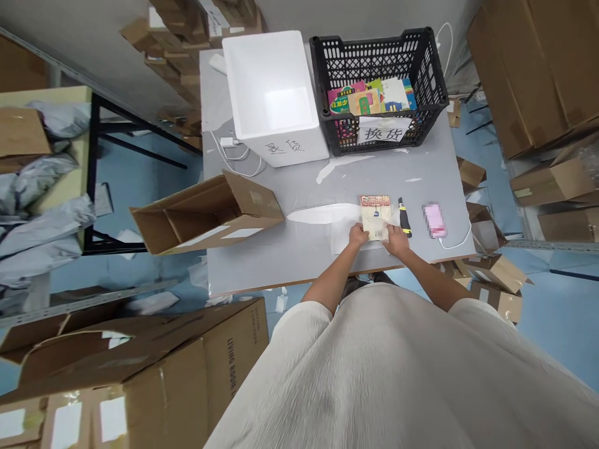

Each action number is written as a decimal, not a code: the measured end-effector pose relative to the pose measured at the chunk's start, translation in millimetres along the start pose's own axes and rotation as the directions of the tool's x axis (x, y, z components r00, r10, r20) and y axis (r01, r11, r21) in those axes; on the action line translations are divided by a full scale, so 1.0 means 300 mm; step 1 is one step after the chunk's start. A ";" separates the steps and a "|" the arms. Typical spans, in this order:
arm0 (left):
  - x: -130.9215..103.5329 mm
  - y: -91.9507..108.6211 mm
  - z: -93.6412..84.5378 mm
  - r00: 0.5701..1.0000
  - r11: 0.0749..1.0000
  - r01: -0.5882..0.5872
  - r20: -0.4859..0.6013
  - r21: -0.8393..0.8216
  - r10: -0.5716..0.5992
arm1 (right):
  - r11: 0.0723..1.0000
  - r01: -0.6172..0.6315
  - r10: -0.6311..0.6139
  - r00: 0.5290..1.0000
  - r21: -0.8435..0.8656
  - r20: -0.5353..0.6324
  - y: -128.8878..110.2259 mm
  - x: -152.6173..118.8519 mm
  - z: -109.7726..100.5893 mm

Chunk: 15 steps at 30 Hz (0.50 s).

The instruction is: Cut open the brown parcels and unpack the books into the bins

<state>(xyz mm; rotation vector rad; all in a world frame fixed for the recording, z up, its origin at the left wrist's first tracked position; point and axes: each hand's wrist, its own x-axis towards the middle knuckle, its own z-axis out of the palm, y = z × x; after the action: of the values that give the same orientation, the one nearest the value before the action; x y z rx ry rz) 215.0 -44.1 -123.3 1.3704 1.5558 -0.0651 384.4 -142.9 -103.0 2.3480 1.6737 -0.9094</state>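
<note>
A thin, cream-coloured book (375,217) with red lettering across its top is in front of me at the table's near side. My left hand (358,235) grips its lower left corner, and my right hand (395,239) has hold of the lower right edge. Whether the book rests on the table or is slightly raised, I cannot tell. Beneath and around it is a pale sheet of wrapping (343,236). Just beyond my right hand lies a yellow and black utility knife (404,219).
A pink-screened phone (435,220) with a cable lies to the right. At the back stand a white foam box (276,143) and a black crate (344,144) holding several books. An open cardboard box (253,209) sits on the table's left side. Large cartons (224,362) stand on the floor.
</note>
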 end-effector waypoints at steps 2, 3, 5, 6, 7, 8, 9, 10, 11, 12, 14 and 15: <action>-0.010 -0.015 -0.006 1.000 1.000 -0.001 -0.003 -0.002 0.001 | 0.999 -0.011 0.011 1.000 -0.030 -0.024 -0.014 -0.006 0.015; -0.016 -0.025 -0.012 1.000 1.000 0.001 -0.007 -0.005 -0.001 | 0.999 -0.010 0.008 0.999 -0.045 -0.034 -0.020 -0.007 0.019; -0.027 -0.051 -0.032 1.000 1.000 0.007 -0.023 -0.019 -0.007 | 0.997 -0.002 -0.001 0.999 -0.081 -0.043 -0.032 -0.010 0.022; -0.031 -0.066 -0.046 0.999 1.000 0.010 -0.035 -0.029 -0.012 | 0.995 0.001 -0.005 0.999 -0.100 -0.042 -0.036 -0.012 0.021; -0.034 -0.082 -0.064 0.999 0.999 0.014 -0.052 -0.037 -0.016 | 0.993 0.002 -0.007 0.999 -0.118 -0.038 -0.040 -0.012 0.018; -0.036 -0.099 -0.084 0.997 0.999 0.017 -0.070 -0.039 -0.020 | 0.991 0.000 -0.005 0.999 -0.135 -0.032 -0.043 -0.013 0.013; -0.036 -0.116 -0.107 0.996 0.999 0.020 -0.088 -0.035 -0.023 | 0.988 -0.002 -0.002 1.000 -0.151 -0.027 -0.046 -0.012 0.008; -0.035 -0.134 -0.131 0.994 0.999 0.022 -0.102 -0.028 -0.025 | 0.986 -0.002 -0.002 1.000 -0.166 -0.022 -0.048 -0.011 0.001; -0.034 -0.152 -0.156 0.993 1.000 0.026 -0.112 -0.017 -0.028 | 0.984 -0.001 -0.002 1.000 -0.178 -0.014 -0.051 -0.008 -0.005; -0.033 -0.169 -0.180 0.992 0.999 0.031 -0.121 -0.008 -0.032 | 0.982 0.000 0.000 1.000 -0.187 -0.002 -0.053 -0.005 -0.013; -0.031 -0.201 -0.223 0.989 0.999 0.045 -0.145 0.006 -0.044 | 0.982 0.001 0.005 0.999 -0.189 0.035 -0.060 0.004 -0.030; -0.030 -0.215 -0.241 0.986 0.999 0.052 -0.162 0.010 -0.050 | 0.983 0.002 0.008 0.999 -0.182 0.052 -0.064 0.009 -0.041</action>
<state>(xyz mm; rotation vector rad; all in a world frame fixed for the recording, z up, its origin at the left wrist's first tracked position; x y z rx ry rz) 119.1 -28.7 -117.3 1.3745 1.7284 0.0042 372.7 -128.1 -89.9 2.1882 1.6564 -0.7745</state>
